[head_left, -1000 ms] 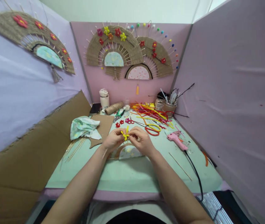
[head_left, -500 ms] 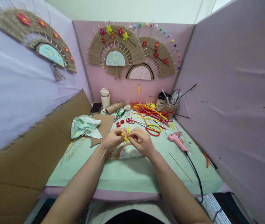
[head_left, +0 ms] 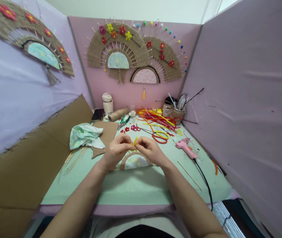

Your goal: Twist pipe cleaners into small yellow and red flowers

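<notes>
Both my hands meet over the middle of the table. A yellow pipe cleaner (head_left: 135, 140), bent into loops, is pinched between them. My left hand (head_left: 116, 149) has its thumb and fingers closed on one side of it. From the other side, my right hand (head_left: 149, 149) pinches it too. The fingertips partly cover its shape. Just below lies a half-round fan piece (head_left: 137, 161) with pale floral cloth and a brown rim. Beyond my hands sit small red pipe-cleaner flowers (head_left: 127, 129) and a purple one (head_left: 133, 127).
Large scissors (head_left: 159, 137) with red and yellow handles lie behind my right hand. A pink glue gun (head_left: 186, 148) with a black cord rests to the right. Colored pipe cleaners (head_left: 155, 117) are heaped at the back. Crumpled cloth (head_left: 85, 135) and cardboard (head_left: 109, 128) lie left.
The view has shifted slightly to the right. My left hand has turned, with its back more toward me, and the yellow pipe cleaner is more hidden behind the fingers.
</notes>
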